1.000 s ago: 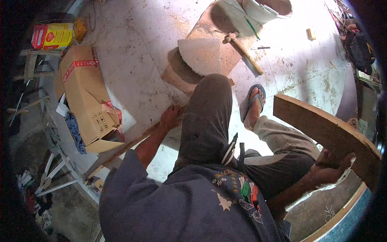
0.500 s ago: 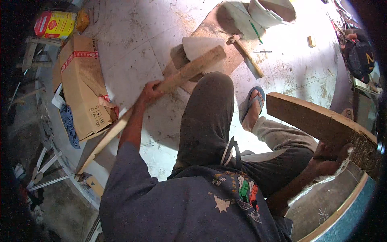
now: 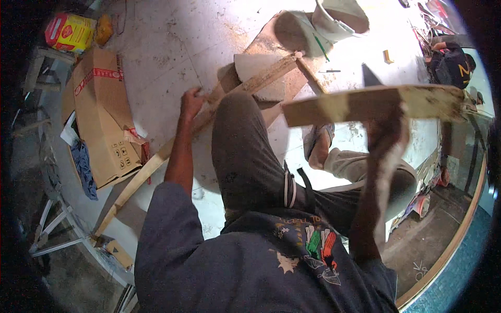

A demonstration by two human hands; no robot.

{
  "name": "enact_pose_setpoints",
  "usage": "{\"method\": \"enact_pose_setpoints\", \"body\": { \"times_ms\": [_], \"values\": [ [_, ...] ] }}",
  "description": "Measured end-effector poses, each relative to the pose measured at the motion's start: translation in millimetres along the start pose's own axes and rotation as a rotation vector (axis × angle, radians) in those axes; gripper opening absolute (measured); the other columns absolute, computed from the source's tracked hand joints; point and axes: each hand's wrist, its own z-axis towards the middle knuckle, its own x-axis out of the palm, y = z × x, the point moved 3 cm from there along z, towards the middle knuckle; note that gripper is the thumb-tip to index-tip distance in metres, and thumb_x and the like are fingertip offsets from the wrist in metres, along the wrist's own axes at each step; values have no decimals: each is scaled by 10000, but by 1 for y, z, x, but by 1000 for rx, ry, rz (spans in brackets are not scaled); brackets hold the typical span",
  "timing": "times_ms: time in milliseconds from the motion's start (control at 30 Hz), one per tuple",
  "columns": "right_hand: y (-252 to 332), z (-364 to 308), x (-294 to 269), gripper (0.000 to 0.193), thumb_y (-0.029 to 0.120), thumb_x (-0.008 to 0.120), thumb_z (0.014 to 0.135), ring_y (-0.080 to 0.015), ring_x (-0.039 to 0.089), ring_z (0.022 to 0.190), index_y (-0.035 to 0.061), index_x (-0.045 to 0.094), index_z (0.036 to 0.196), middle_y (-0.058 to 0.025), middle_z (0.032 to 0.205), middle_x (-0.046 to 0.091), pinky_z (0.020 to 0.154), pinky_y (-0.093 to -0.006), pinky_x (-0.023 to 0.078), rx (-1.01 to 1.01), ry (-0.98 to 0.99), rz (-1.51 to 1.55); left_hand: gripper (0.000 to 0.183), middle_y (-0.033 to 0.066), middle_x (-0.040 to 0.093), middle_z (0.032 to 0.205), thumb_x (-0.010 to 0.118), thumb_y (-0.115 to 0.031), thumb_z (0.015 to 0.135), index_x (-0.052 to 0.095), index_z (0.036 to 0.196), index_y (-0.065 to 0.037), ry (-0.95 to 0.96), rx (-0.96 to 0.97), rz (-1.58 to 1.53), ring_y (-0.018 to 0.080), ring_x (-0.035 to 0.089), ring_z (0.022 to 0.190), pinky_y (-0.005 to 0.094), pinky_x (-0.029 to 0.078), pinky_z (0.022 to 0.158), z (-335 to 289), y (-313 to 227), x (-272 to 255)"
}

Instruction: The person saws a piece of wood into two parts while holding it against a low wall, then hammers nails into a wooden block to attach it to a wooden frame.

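Note:
My right hand [image 3: 387,130] grips a thick wooden board [image 3: 339,107] from below, holding it raised and nearly level above my right leg. Beside the long wooden beam [image 3: 151,164], my left hand [image 3: 192,101] is off the wood, with its fingers loosely bent and nothing in them. That beam slants from the lower left past my left knee. Its far end rests over a pale slab [image 3: 270,91] and reaches the head of a hammer [image 3: 314,81]. The raised board hides part of the floor and of my right foot.
A cardboard box [image 3: 102,125] stands at the left, with a red and yellow bag [image 3: 67,32] beyond it. Near the white bucket [image 3: 326,18] lie a green pencil [image 3: 321,48] and a small wooden block [image 3: 388,57]. A dark bag or garment [image 3: 451,68] is at the far right.
My right hand has lifted the board up and leftward, turning it nearly level. My left hand has let go of the beam, whose far end now lies lower, by the hammer head.

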Motion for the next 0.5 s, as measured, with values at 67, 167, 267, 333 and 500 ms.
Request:
{"method": "enact_pose_setpoints", "body": {
  "times_ms": [67, 167, 267, 333, 500],
  "values": [
    [-54, 29, 0, 354, 416, 660, 991, -78, 524, 619, 76, 678, 1088, 5, 777, 611, 535, -238, 412, -82, -47, -93, 535, 191, 690, 1244, 813, -316, 856, 678, 1271, -5, -240, 245, -271, 323, 649, 1196, 431, 495, 1029, -22, -101, -7],
    [-89, 12, 47, 359, 415, 725, 952, -35, 446, 515, 66, 650, 988, 29, 664, 541, 444, -219, 317, 33, -47, -11, 613, 206, 654, 1277, 839, -361, 808, 654, 1278, -14, -39, 758, -234, 357, 636, 1206, 448, 490, 1043, -96, -264, -23],
    [-113, 4, 66, 352, 363, 713, 979, -42, 469, 553, 33, 636, 1075, 24, 689, 544, 455, -235, 339, 17, 66, 32, 736, 212, 637, 1219, 871, -375, 730, 616, 1318, -13, 106, 823, 83, 377, 636, 1162, 477, 486, 1042, -100, -295, 8],
    [-110, 4, 59, 397, 362, 700, 988, -58, 502, 571, 12, 620, 1158, -3, 724, 583, 473, -233, 376, -35, 0, -63, 767, 213, 622, 1189, 868, -377, 713, 601, 1335, -17, 207, 842, 137, 379, 621, 1154, 486, 477, 1044, -74, -280, 43],
    [-86, -19, 5, 501, 331, 670, 1005, -73, 572, 825, -41, 538, 1313, -83, 941, 638, 580, -212, 444, -88, 34, -329, 623, 217, 604, 1183, 775, -365, 831, 608, 1326, -25, 268, 990, 134, 357, 578, 1174, 469, 472, 1034, -18, -270, 69]
  ]
}}
